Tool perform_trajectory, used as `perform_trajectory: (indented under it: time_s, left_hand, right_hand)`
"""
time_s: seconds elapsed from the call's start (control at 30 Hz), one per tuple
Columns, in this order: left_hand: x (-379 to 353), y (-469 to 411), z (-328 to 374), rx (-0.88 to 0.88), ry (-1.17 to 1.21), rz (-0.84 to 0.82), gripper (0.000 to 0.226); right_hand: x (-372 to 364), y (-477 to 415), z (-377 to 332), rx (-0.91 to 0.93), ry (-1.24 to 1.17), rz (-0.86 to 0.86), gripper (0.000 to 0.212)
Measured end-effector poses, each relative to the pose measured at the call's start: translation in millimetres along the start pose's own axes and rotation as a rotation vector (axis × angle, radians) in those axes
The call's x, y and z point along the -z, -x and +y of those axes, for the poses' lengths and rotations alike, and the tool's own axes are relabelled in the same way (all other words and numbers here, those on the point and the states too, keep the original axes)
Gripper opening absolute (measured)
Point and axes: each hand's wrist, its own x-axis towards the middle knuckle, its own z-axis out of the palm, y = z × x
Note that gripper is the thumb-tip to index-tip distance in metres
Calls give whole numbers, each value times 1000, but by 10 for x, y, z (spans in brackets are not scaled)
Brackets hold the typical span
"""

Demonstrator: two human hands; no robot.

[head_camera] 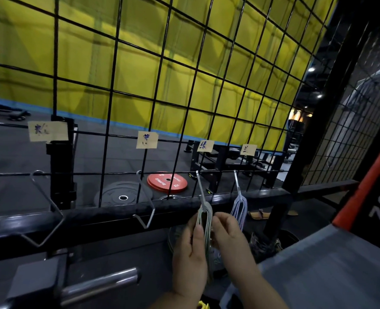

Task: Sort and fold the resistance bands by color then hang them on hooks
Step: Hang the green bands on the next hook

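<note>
Against the black grid (140, 85), the green bands (205, 219) are looped over their hook (200, 188) beside the blue bands (239, 208), clamped by the left hand (190, 248), the right hand's (231, 239) grip unclear, and a gentle release seems called for next.

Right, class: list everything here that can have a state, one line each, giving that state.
Far-left bent metal hook: empty.
Second bent metal hook: empty.
Third metal hook: loaded.
Greenish folded resistance bands: hanging on third metal hook, held by both hands.
Pale blue folded resistance bands: hanging free on fourth metal hook.
Left hand: grips greenish bands.
Right hand: pinches greenish bands.
</note>
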Motion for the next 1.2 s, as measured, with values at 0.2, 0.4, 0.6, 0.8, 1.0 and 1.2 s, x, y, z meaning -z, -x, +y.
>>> perform_trajectory:
  time_s: [0.2, 0.4, 0.6, 0.8, 1.0, 1.2]
  left_hand:
    - [20, -25, -148, -172, -186, 61, 49]
    - [81, -64, -193, -47, -135, -27, 39]
    - [98, 39, -10, 7, -103, -164, 22]
    - [42, -31, -159, -41, -172, -204, 41]
    - [6, -44, -304, -12, -243, -112, 32]
    - [-12, -23, -326, 33, -263, -100, 11]
  right_hand:
    - [-57, 87, 122, -144, 34, -105, 32]
    - [-51, 164, 125, -150, 19, -91, 31]
    - [-33, 186, 169, -138, -33, -110, 31]
    - [-45, 205, 208, -154, -27, -143, 27]
    - [-94, 236, 385, -197, 63, -152, 42]
    - [-103, 257, 442, -174, -1, -183, 36]
